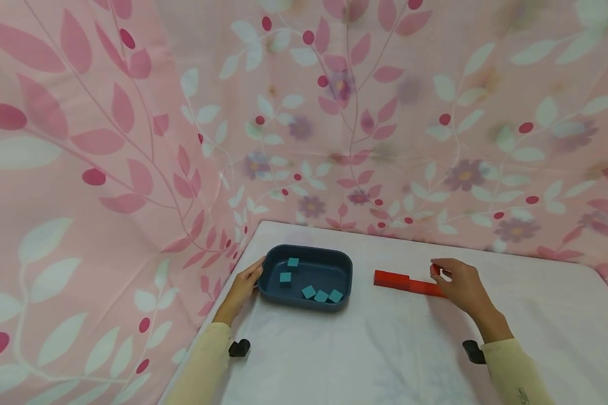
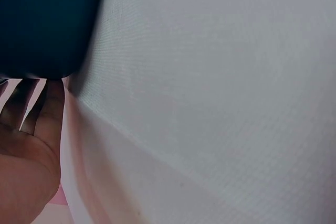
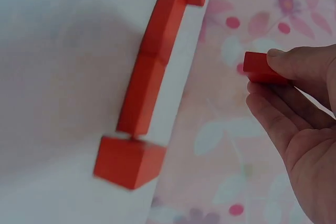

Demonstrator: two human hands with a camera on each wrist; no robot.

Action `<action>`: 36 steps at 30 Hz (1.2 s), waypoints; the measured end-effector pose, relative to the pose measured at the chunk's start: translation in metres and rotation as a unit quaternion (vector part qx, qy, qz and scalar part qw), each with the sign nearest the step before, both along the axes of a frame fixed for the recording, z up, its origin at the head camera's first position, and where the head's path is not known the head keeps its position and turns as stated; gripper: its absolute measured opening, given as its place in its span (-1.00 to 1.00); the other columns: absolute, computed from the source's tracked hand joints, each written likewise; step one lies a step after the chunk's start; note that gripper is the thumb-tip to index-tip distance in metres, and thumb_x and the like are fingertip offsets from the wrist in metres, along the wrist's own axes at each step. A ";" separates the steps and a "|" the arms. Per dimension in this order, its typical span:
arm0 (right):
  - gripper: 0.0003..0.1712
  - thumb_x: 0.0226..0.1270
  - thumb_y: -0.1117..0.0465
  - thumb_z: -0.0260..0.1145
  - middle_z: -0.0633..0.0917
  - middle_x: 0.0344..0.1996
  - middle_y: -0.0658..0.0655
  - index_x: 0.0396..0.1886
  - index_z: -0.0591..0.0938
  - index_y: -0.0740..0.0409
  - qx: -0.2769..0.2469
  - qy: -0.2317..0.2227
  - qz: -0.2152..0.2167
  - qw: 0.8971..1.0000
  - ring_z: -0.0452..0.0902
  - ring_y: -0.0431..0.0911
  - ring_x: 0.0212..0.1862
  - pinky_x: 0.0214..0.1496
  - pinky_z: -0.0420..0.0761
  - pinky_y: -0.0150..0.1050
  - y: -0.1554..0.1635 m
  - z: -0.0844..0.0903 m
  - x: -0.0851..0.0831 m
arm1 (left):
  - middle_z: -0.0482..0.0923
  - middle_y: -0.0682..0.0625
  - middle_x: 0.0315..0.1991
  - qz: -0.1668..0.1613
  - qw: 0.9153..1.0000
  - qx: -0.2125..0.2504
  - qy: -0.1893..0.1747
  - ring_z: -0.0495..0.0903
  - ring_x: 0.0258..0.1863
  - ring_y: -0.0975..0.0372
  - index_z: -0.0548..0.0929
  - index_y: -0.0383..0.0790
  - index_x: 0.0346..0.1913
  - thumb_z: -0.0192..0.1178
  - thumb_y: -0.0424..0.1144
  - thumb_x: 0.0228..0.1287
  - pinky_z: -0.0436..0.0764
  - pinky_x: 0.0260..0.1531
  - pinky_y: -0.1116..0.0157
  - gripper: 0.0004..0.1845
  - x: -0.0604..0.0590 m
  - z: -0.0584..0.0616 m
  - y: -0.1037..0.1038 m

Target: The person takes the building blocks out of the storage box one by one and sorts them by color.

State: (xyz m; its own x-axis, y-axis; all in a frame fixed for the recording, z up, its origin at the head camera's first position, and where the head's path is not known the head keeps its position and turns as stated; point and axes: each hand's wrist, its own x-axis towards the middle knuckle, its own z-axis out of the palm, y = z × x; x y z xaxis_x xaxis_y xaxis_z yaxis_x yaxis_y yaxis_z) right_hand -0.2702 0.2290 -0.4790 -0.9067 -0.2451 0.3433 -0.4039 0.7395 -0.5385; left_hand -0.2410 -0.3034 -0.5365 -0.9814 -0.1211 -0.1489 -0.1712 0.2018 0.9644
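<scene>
I see the left hand [image 1: 242, 287], fingers apart, touching the tray's [image 1: 316, 272] left side; right of the tray, the right hand [image 1: 461, 284] pinches a red block [image 3: 257, 67].

A right hand [image 3: 310, 150] comes in from the right side, its thumb and fingers [image 3: 265, 108] pinching a small red block [image 3: 256, 67] apart from the other red pieces. On the white surface [image 3: 52, 87], a row of red bars [image 3: 144, 87] slants from the top edge down to the left, with a piece at its upper end jutting rightward and a red cube [image 3: 128, 163] just beside its lower end. Beyond the surface's edge is pink cloth [image 3: 181, 182] printed with leaves, flowers and dots.
</scene>
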 end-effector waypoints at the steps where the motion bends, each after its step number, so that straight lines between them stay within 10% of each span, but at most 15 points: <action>1: -0.55 0.16 0.43 0.39 0.65 -0.07 0.38 0.08 0.60 0.43 0.004 -0.009 -0.009 1.000 0.57 0.29 -0.08 -0.09 0.60 0.18 0.006 -0.001 0.002 | 0.24 0.02 0.44 0.001 1.000 0.000 -0.001 0.24 0.39 0.06 0.39 0.22 0.41 -0.01 -0.02 0.51 0.37 0.24 -0.01 -0.55 0.000 0.000 0.000; 17: -0.56 0.08 0.46 0.38 0.63 -0.14 0.50 0.01 0.58 0.52 0.038 -0.012 -0.066 0.997 0.57 0.38 -0.16 -0.20 0.59 0.23 0.078 -0.014 0.016 | 0.23 0.05 0.45 -0.004 1.000 0.004 0.002 0.19 0.42 0.07 0.39 0.24 0.41 -0.02 -0.03 0.52 0.31 0.28 -0.01 -0.55 -0.002 0.000 0.000; 36: -0.51 0.16 0.40 0.31 0.59 -0.06 0.53 0.10 0.53 0.54 0.066 -0.144 -0.067 0.985 0.49 0.36 -0.08 -0.08 0.55 0.26 0.089 -0.039 0.011 | 0.21 0.03 0.46 0.006 1.000 0.004 -0.010 0.18 0.42 0.06 0.39 0.22 0.41 -0.03 -0.04 0.53 0.30 0.28 -0.02 -0.56 -0.002 -0.001 -0.001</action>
